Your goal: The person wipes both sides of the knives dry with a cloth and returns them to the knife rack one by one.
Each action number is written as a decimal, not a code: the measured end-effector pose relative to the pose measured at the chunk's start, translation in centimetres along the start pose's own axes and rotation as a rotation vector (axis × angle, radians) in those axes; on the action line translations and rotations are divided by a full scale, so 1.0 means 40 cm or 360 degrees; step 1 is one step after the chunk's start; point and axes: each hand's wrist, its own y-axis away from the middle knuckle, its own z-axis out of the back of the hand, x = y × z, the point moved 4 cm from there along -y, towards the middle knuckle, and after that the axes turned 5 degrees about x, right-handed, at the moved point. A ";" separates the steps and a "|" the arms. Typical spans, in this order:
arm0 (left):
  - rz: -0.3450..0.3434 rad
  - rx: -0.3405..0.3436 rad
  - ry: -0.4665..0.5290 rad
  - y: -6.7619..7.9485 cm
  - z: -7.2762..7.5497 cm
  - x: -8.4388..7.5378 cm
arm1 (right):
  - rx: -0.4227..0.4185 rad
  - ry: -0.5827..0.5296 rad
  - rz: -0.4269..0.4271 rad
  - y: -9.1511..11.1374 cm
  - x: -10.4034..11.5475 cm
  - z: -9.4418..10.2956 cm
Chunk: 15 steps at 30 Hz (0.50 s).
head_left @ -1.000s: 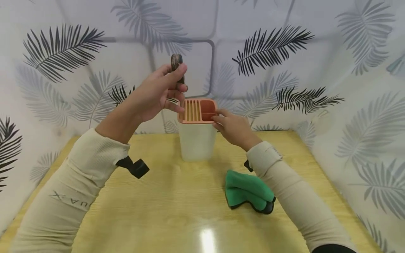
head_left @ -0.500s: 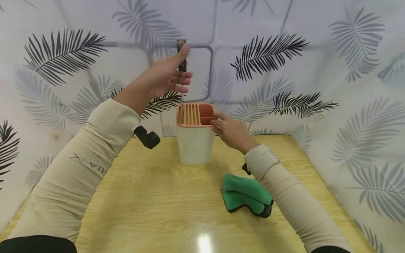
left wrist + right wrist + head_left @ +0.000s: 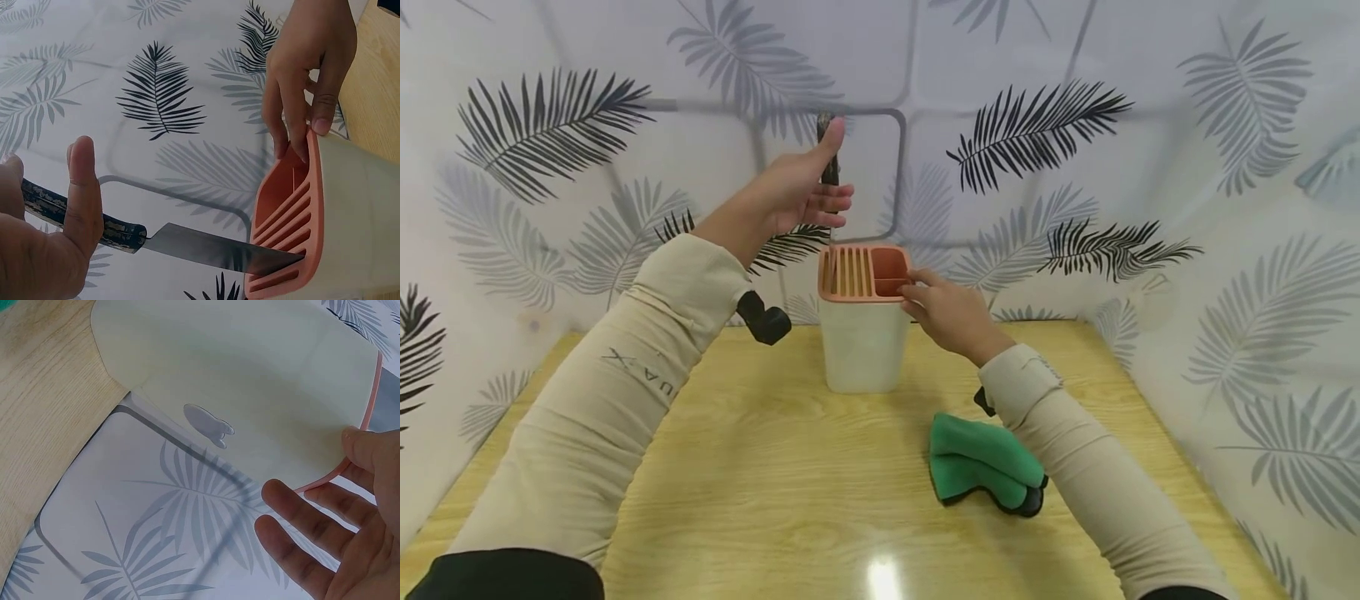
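My left hand [image 3: 793,196] holds a kitchen knife by its dark, mottled handle [image 3: 122,234] above a cream knife holder [image 3: 861,346]. The knife points downward in the head view, and the tip of its steel blade [image 3: 212,249] is at one of the slots in the holder's orange lid [image 3: 284,234]. My right hand [image 3: 951,312] pinches the lid's rim on the right side, with fingers in the open compartment and the thumb outside. In the right wrist view that thumb [image 3: 362,447] presses on the holder's wall beside the orange rim.
A green cloth item with black edging [image 3: 985,462] lies on the wooden table [image 3: 760,467], near my right forearm. Behind the holder and along the sides hangs a white leaf-patterned sheet [image 3: 1000,50]. The holder stands near the table's back edge.
My left hand has turned the knife from pointing away to pointing down, bringing its blade to a left slot. Over the last half second it has lowered slightly. My right hand stays on the rim.
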 end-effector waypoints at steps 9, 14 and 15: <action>0.0089 0.0029 0.0042 -0.028 0.006 0.032 | -0.0004 -0.0015 -0.0015 -0.001 -0.005 0.003; 0.0147 0.0034 0.0024 -0.042 0.009 0.062 | -0.0009 -0.0003 0.0007 0.002 -0.005 -0.004; 0.0150 0.0038 0.0012 -0.045 0.010 0.068 | -0.0011 -0.0004 0.0008 0.002 -0.005 -0.004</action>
